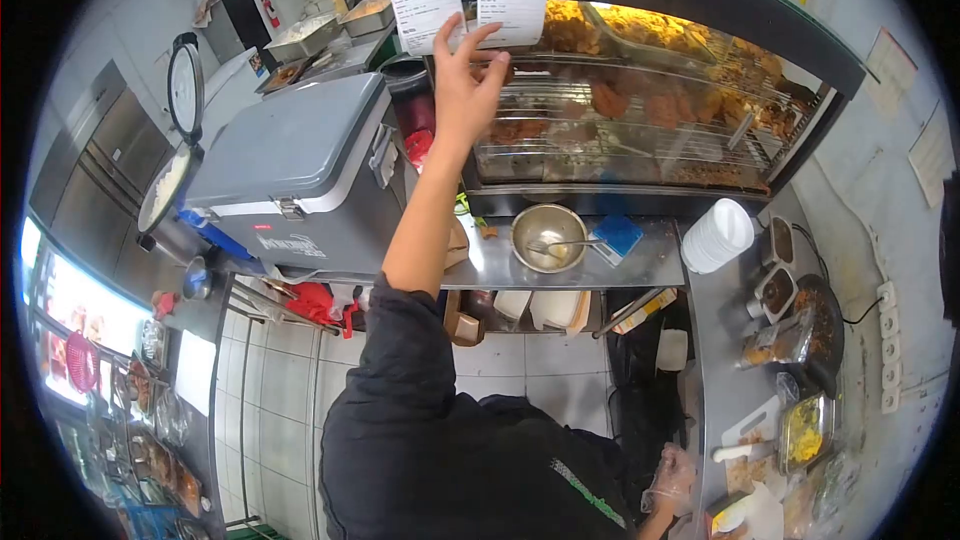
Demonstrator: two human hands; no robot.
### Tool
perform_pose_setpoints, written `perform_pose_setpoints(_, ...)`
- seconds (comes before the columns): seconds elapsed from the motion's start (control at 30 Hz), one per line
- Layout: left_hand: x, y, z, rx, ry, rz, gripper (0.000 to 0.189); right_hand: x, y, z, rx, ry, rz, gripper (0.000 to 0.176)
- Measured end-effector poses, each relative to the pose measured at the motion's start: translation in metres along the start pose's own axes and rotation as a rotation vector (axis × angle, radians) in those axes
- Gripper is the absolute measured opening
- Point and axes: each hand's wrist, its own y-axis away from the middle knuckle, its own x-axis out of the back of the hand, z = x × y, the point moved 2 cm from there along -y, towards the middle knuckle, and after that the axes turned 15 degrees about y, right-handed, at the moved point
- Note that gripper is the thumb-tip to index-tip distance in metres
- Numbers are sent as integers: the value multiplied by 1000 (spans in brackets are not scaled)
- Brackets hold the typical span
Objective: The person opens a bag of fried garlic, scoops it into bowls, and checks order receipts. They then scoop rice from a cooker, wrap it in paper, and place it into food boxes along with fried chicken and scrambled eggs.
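Observation:
My left hand (470,80) is raised at the front of the glass food warmer (620,195). Its fingers are apart, with fingertips at the lower edges of the left paper receipt (422,0) and the right paper receipt (513,0). Both receipts hang from the top of the warmer. Fried pieces of food (610,100) lie on the wire racks behind the glass. Low on the right, my right hand (672,475) wears a clear plastic glove and is beside the right counter's edge; its fingers are too small and blurred to read.
A grey cooler box (290,140) stands left of the warmer. A metal bowl (549,238) with a utensil, a blue scale (618,236) and stacked white containers (717,235) sit on the front counter. A knife (745,451) and a yellow-filled tray (806,430) are at right.

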Motion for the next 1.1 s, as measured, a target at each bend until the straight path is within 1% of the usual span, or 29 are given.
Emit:
perform_pose_setpoints(0.03,-2,0,-2,6,56,12,31,-2,1,0,3,39,1,15)
perform_pose_setpoints(0.1,1,-1,-17,39,76,-43,30,-1,2,-1,6,122,7,15)
perform_pose_setpoints(0.13,0,-2,-23,52,90,-72,29,-2,2,-2,-18,120,8,16)
perform_pose_setpoints(0.17,0,-1,-26,65,98,-58,26,-2,3,-2,-44,121,7,16)
perform_pose_setpoints(0.27,0,7,-23,178,65,-141,25,-1,6,-1,-88,110,3,17)
perform_pose_setpoints(0.37,1,17,-32,262,80,-165,24,-6,13,12,-96,94,-8,19)
perform_pose_setpoints(0.47,1,25,-35,352,181,-129,23,-2,18,8,-136,103,-13,19)
perform_pose_setpoints(0.6,5,34,-46,376,235,-149,21,7,22,-1,-230,85,-27,19)
perform_pose_setpoints(0.67,7,38,-49,434,280,-138,21,-6,28,20,-257,20,-23,19)
perform_pose_setpoints(0.7,8,39,-50,445,290,-140,21,-7,28,18,-269,-14,-19,18)
perform_pose_setpoints(0.8,9,45,-49,475,314,-148,21,-2,27,4,-144,86,2,18)
perform_pose_setpoints(0.9,11,49,-52,478,310,-160,21,-8,28,10,-143,77,11,19)
perform_pose_setpoints(1.0,14,54,-56,463,289,-169,21,-6,29,11,-171,101,-34,21)
perform_pose_setpoints(1.1,16,59,-58,468,293,-165,21,4,25,-15,-245,58,-101,23)
